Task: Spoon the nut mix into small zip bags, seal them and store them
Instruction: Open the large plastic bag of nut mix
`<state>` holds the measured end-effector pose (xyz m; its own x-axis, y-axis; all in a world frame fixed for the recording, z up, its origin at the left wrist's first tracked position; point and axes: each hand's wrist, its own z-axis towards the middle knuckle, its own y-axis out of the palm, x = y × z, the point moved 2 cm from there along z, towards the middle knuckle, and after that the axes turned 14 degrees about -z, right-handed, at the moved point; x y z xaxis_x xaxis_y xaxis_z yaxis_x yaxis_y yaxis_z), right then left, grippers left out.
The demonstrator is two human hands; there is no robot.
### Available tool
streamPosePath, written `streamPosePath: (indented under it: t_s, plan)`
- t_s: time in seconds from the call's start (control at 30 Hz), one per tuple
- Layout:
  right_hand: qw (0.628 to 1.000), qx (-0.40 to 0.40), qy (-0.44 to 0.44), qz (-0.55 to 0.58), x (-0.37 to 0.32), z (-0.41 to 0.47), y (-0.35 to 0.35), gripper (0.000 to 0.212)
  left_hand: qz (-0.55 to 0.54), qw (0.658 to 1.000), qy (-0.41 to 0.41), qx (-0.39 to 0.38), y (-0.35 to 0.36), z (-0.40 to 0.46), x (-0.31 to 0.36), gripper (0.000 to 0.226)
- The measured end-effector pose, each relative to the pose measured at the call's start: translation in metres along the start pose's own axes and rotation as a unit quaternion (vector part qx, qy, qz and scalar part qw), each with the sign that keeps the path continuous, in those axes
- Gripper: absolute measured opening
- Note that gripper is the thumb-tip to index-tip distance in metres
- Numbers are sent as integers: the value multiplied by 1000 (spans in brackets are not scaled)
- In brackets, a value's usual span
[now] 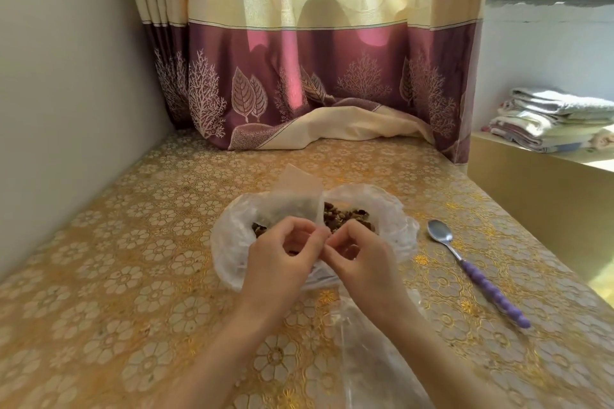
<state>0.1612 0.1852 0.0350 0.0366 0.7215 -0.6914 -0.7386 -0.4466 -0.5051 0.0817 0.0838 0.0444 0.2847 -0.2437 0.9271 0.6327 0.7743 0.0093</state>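
Two hands working open a small zip bag over the nut mix

Both hands meet above the big plastic bag (232, 242) that holds the nut mix (345, 217) in the middle of the table (99, 292). The left hand (282, 256) and the right hand (357, 259) each have fingers curled in, pinching the near edge of a small zip bag (299, 196), which stands up and tilts away from the person; they seem to be parting its mouth. The spoon (475, 271) lies untouched on the table, well to the right of the big bag. More clear plastic (372, 342) lies on the table under the right forearm, probably spare bags, though it is hard to tell.

My judgement: the thin film may slip from the fingertips or stay stuck shut, and a sharp tug could drag the open big bag and scatter nuts across the tablecloth.
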Motion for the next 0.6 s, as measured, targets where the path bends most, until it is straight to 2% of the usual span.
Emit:
streamPosePath:
  t_s: [0.23, 0.43, 0.53, 0.6]
  plan:
    - [997, -54, 22, 59, 4, 0, -4, 20, -82, 994, -44, -57, -4, 4, 6, 12]
    - [967, -149, 72, 192, 5, 0, -9, 14, -67, 993, -57, -81, -10, 7, 11, 14]
    - [950, -149, 93, 259, 3, -1, -10, 16, -62, 994, -51, -76, -10, 6, 13, 12]
    - [951, -124, 91, 268, 1, -2, -8, 18, -42, 996, -33, -67, -11, 6, 15, 12]
